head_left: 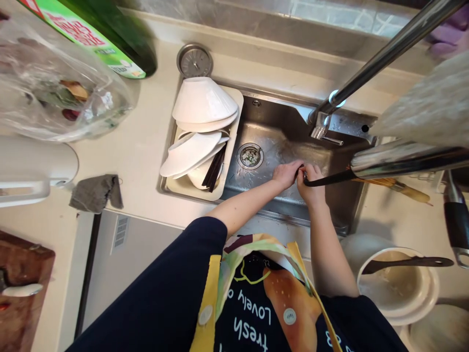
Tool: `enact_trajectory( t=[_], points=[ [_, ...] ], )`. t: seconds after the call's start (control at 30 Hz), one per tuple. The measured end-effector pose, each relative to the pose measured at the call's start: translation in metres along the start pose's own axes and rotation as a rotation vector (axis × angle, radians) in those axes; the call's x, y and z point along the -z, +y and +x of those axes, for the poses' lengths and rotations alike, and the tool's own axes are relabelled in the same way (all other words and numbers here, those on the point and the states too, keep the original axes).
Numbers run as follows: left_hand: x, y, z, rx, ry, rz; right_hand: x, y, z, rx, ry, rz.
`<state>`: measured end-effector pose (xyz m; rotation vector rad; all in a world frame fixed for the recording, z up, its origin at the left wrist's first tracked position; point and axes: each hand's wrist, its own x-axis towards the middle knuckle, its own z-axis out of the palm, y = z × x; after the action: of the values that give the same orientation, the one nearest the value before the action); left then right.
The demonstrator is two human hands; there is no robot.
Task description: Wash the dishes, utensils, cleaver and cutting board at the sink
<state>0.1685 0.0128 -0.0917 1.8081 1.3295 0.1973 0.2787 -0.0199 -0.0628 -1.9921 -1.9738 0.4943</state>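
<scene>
Over the right half of the stainless steel sink (278, 188), my left hand (287, 175) and my right hand (312, 183) meet with their fingers closed. A small dark thing shows between the fingertips, too little of it to name. Beside my right hand lies the end of a thin black handle (330, 181), which runs to a shiny metal body (403, 159). I cannot tell whether my right hand grips this handle. The drain (250, 156) left of my hands has green scraps in it. Above them is the faucet (322, 124).
A cream tray (236, 107) across the sink's left side bears white bowls (205, 102), plates and dark chopsticks (215, 171). Left are a grey cloth (97, 193), a plastic bag (110, 105) and a green bottle (120, 44). Right is a white pot (427, 303) with a dark spatula (414, 262).
</scene>
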Motion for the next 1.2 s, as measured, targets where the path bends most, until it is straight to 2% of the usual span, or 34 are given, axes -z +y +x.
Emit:
enact_trajectory(
  t=[0.13,0.4,0.63,0.77,0.97,1.07,1.2],
  points=[
    [0.007,-0.009,-0.001,-0.004,0.034,0.073,-0.005,-0.001,0.005,0.043,0.029,0.015],
    [0.022,-0.015,0.0,-0.009,0.072,0.236,-0.007,-0.007,0.013,0.071,-0.017,0.112],
    [0.029,-0.017,0.002,-0.041,0.101,0.256,-0.002,-0.013,0.018,0.061,-0.038,0.152],
    [0.022,-0.011,0.002,-0.046,0.069,0.227,0.004,-0.012,0.015,0.034,-0.043,0.098],
    [-0.003,0.001,-0.013,-0.07,-0.032,0.113,0.014,0.001,-0.003,-0.042,-0.082,0.038],
    [-0.01,-0.001,-0.024,-0.064,-0.083,0.084,0.018,0.002,-0.011,-0.079,-0.139,0.06],
    [-0.009,-0.01,-0.032,-0.004,-0.07,0.097,0.016,-0.006,-0.013,-0.097,-0.184,0.124]
  ],
)
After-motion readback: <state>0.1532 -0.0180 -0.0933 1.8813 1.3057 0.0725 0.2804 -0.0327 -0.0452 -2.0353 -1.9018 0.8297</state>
